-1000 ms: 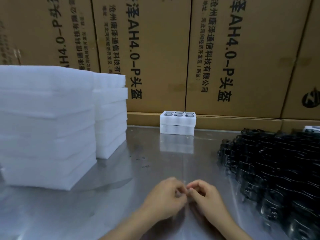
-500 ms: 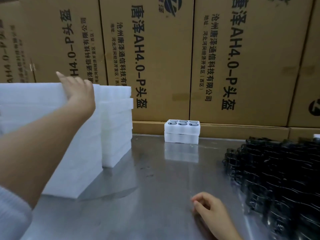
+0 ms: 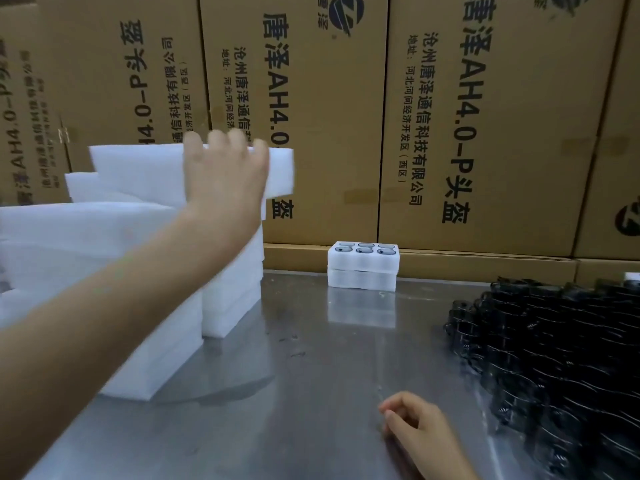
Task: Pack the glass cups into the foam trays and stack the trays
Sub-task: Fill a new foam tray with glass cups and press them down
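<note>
Left hand raised at upper left of the frame, fingers curled over the top edge of a white foam tray, gripping it and holding it lifted and tilted above the foam stacks at left (motion blur softens the fingertips). Two stacks of plain white foam there, a taller near one and a second just behind it, both standing on the steel table.

Right hand low at lower right of center, resting on the tabletop, fingers loosely curled toward the palm, nothing visibly held.

At center, against the back edge of the table, two small filled trays stacked one on the other; six round pockets visible in the top one, each with a glass cup seated in it, two rows of three. Faint reflection of that pair on the metal just in front.

Along the right edge of the frame, a dense heap of dark, glossy cups lying in overlapping rows on the table, well apart from the filled trays and just to the right of the resting hand.

Across the whole upper frame, a wall of brown cardboard cartons printed with black Chinese characters and "AH4.0-P", set upright behind the table.
</note>
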Motion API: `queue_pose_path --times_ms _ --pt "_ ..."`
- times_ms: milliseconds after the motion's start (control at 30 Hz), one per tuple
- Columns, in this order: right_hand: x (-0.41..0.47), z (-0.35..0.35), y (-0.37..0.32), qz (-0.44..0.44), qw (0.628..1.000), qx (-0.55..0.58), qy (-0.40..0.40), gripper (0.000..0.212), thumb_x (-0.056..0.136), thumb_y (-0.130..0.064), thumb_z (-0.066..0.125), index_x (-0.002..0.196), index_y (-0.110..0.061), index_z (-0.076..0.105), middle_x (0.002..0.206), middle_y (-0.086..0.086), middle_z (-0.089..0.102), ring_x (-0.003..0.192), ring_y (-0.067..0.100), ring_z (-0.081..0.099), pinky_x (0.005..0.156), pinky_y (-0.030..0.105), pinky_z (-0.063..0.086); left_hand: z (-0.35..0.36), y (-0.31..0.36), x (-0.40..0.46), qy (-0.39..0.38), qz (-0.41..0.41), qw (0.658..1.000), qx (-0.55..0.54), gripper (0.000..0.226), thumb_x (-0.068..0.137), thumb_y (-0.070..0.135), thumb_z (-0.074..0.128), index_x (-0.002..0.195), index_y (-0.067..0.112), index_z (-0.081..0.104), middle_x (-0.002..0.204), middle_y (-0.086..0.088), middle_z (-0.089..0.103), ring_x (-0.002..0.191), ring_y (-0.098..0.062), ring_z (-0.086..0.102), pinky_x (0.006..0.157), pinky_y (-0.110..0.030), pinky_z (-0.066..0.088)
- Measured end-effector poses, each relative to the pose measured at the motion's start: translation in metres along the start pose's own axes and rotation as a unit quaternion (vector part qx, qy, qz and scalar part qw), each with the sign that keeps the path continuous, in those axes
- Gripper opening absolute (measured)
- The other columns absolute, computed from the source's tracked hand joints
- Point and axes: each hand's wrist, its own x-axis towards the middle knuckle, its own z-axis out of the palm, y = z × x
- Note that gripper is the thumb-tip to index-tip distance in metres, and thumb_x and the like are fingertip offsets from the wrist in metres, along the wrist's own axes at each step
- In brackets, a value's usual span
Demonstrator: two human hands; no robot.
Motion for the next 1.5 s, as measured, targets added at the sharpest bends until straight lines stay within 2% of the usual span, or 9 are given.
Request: queue_pose_path --times_ms 200,333,533,633,733,867,967,1300,1500 --pt "-0.004 -0.015 -0.008 0.019 0.979 0.191 0.062 0.023 0.091 0.005 0.053 0.075 -0.006 0.065 0.057 0.003 0.064 0.052 0.013 0.054 0.049 0.017 0.043 -0.017 0.065 -0.127 0.123 0.198 0.934 -0.271 0.080 0.056 0.026 0.080 0.129 0.019 0.050 0.115 -0.006 0.062 0.087 -0.029 0.060 0.092 -0.048 0.045" --pt "-0.005 -0.034 -0.016 0.080 0.867 0.489 0.057 0.019 0.091 -0.024 0.050 0.100 -0.010 0.058 0.090 0.029 0.054 0.084 0.033 0.054 0.079 0.040 0.042 0.025 0.081 -0.180 0.132 0.324 0.866 -0.357 0.068 0.048 0.028 0.076 0.110 0.027 0.047 0.110 0.003 0.068 0.098 -0.016 0.066 0.091 -0.060 0.043" --pt "-0.004 -0.058 -0.015 0.130 0.758 0.625 0.132 0.051 0.091 -0.054 0.039 0.110 -0.013 0.063 0.103 0.019 0.067 0.094 0.038 0.062 0.081 0.046 0.048 0.093 0.069 -0.207 -0.004 0.306 0.849 -0.431 0.054 0.063 0.005 0.055 0.111 0.028 0.044 0.135 0.007 0.053 0.129 -0.015 0.042 0.108 -0.034 0.023" --pt "0.000 -0.060 -0.010 0.176 0.787 0.575 0.138 0.048 0.091 -0.052 0.043 0.112 -0.013 0.063 0.113 0.019 0.064 0.101 0.037 0.061 0.082 0.045 0.046 0.119 0.066 -0.214 -0.122 0.187 0.800 -0.557 0.086 0.059 -0.022 0.044 0.128 0.029 0.049 0.144 0.019 0.042 0.134 -0.003 0.032 0.111 -0.020 0.021" --pt "0.003 -0.055 -0.012 0.164 0.840 0.495 0.150 0.036 0.094 -0.038 0.046 0.101 -0.009 0.064 0.106 0.015 0.067 0.088 0.030 0.063 0.072 0.038 0.045 0.130 0.068 -0.212 -0.161 0.033 0.715 -0.680 0.078 0.068 -0.031 0.042 0.106 0.032 0.069 0.128 0.014 0.055 0.122 0.005 0.046 0.103 -0.005 0.027" --pt "-0.002 -0.045 -0.013 0.071 0.943 0.211 0.248 0.015 0.090 -0.012 0.056 0.082 -0.015 0.068 0.087 0.004 0.071 0.088 0.024 0.064 0.073 0.031 0.046 0.141 0.093 -0.197 -0.243 -0.162 0.551 -0.782 0.027 0.090 0.001 0.056 0.101 0.023 0.069 0.120 0.003 0.064 0.118 -0.012 0.055 0.103 -0.028 0.038" --pt "-0.009 -0.042 -0.013 -0.007 0.957 -0.009 0.289 0.021 0.086 -0.012 0.057 0.078 -0.030 0.063 0.080 -0.011 0.067 0.083 0.013 0.061 0.070 0.032 0.045 0.148 0.118 -0.186 -0.309 -0.232 0.477 -0.790 0.025 0.091 0.006 0.056 0.105 0.024 0.065 0.121 -0.006 0.062 0.113 -0.025 0.058 0.101 -0.042 0.043" --pt "-0.010 -0.080 -0.015 -0.061 0.899 -0.127 0.414 0.022 0.087 -0.008 0.051 0.087 -0.026 0.063 0.080 -0.018 0.057 0.088 0.014 0.048 0.062 0.031 0.034 0.141 0.150 -0.170 -0.292 -0.338 0.383 -0.809 0.039 0.084 -0.005 0.054 0.113 0.019 0.062 0.111 0.008 0.063 0.101 -0.022 0.062 0.075 -0.030 0.049" --pt "-0.004 -0.109 -0.011 0.044 0.881 -0.383 0.273 0.019 0.089 -0.022 0.052 0.105 -0.023 0.062 0.102 -0.005 0.063 0.101 0.021 0.050 0.080 0.038 0.047 0.139 0.149 -0.173 -0.268 -0.349 0.391 -0.808 0.038 0.084 -0.005 0.054 0.111 0.020 0.062 0.107 0.010 0.062 0.100 -0.020 0.061 0.083 -0.033 0.049"
